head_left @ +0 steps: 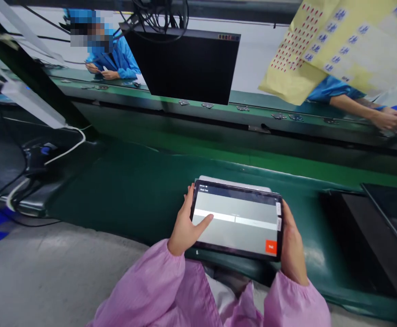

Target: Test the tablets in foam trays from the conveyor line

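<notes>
Left hand held the left edge of a tablet, thumb laid out over the lit screen; whether it touched the glass, cannot tell. Right hand gripped the right edge, fingers mostly hidden underneath. Tablet sat between both hands, tilted, screen up, red button near right hand. Pale slab stuck out past the tablet's far edge, between the hands. Pink sleeves on both arms. Green table lay under and left of left hand. Right of right hand: black flat item on the table. Far left of left hand: white box with cables. Beyond both hands: dark monitor, and a co-worker in blue. Beyond right hand, up high: yellow sheets.
</notes>
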The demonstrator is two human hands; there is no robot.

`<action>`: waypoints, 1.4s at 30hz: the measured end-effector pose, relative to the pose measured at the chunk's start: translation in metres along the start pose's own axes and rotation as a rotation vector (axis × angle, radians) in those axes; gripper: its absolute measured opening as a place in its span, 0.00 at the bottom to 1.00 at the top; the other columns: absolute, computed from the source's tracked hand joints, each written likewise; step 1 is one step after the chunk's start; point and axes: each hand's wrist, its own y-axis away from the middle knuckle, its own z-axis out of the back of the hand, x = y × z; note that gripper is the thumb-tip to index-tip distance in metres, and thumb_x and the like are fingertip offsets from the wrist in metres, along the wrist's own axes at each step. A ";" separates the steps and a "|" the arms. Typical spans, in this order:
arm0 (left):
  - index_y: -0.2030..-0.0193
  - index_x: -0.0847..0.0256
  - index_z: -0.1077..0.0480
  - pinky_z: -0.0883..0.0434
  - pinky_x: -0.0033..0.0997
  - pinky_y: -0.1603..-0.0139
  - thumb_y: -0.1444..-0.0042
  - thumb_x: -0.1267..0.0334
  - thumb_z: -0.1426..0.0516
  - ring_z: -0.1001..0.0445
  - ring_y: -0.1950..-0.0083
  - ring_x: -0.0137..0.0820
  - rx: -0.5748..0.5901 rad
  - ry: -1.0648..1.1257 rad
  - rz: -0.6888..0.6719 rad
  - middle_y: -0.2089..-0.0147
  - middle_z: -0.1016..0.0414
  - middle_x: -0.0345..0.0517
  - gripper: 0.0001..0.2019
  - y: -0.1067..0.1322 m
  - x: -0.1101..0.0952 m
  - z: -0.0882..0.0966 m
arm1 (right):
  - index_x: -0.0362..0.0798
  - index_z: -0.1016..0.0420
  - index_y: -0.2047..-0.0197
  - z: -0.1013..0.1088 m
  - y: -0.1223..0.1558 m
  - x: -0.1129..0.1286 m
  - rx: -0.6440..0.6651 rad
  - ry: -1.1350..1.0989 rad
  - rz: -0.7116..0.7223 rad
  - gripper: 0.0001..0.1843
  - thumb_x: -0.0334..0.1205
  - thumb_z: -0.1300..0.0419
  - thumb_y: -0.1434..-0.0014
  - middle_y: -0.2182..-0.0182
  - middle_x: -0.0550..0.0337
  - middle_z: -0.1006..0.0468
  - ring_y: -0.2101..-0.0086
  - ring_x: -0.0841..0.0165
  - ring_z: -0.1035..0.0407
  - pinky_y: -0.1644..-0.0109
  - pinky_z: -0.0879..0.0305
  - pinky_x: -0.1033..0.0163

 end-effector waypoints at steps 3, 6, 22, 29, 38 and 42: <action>0.25 0.54 0.61 0.55 0.53 0.25 0.42 0.57 0.38 0.50 0.26 0.48 -0.079 -0.064 -0.196 0.25 0.50 0.54 0.45 0.003 -0.021 0.004 | 0.50 0.48 0.27 0.006 0.006 0.015 -0.034 -0.043 0.061 0.46 0.69 0.48 0.39 0.30 0.52 0.46 0.32 0.50 0.51 0.29 0.56 0.42; 0.24 0.56 0.64 0.63 0.56 0.25 0.43 0.60 0.39 0.52 0.25 0.50 -0.117 -0.078 -0.351 0.25 0.53 0.56 0.47 0.003 -0.028 0.006 | 0.50 0.52 0.26 0.005 0.008 0.019 -0.062 -0.079 0.070 0.53 0.69 0.41 0.44 0.30 0.48 0.46 0.32 0.47 0.51 0.30 0.54 0.41; 0.24 0.56 0.65 0.54 0.60 0.25 0.43 0.55 0.42 0.58 0.24 0.55 -0.102 0.017 -0.263 0.22 0.61 0.49 0.46 0.009 -0.013 0.008 | 0.56 0.66 0.25 -0.008 0.013 0.030 -0.042 0.172 0.114 0.59 0.56 0.33 0.47 0.27 0.56 0.63 0.30 0.49 0.61 0.29 0.57 0.41; 0.25 0.60 0.62 0.52 0.58 0.25 0.41 0.58 0.42 0.51 0.25 0.54 -0.083 0.043 -0.280 0.24 0.55 0.53 0.44 0.009 -0.013 0.008 | 0.55 0.63 0.25 -0.010 0.013 0.031 -0.083 0.200 0.149 0.53 0.54 0.35 0.43 0.27 0.56 0.59 0.30 0.51 0.61 0.29 0.58 0.42; 0.24 0.60 0.65 0.43 0.42 0.28 0.44 0.44 0.40 0.52 0.25 0.46 0.351 0.327 0.022 0.24 0.56 0.52 0.51 -0.001 -0.017 0.030 | 0.58 0.54 0.26 0.011 0.022 0.033 0.007 0.077 -0.146 0.45 0.56 0.39 0.40 0.28 0.61 0.52 0.30 0.55 0.57 0.28 0.57 0.48; 0.26 0.55 0.76 0.41 0.46 0.30 0.46 0.47 0.37 0.51 0.25 0.45 0.641 0.311 0.096 0.24 0.57 0.52 0.57 0.004 -0.014 0.046 | 0.61 0.47 0.29 0.022 0.028 0.027 0.025 -0.012 -0.351 0.41 0.58 0.39 0.41 0.30 0.61 0.45 0.33 0.54 0.49 0.30 0.50 0.48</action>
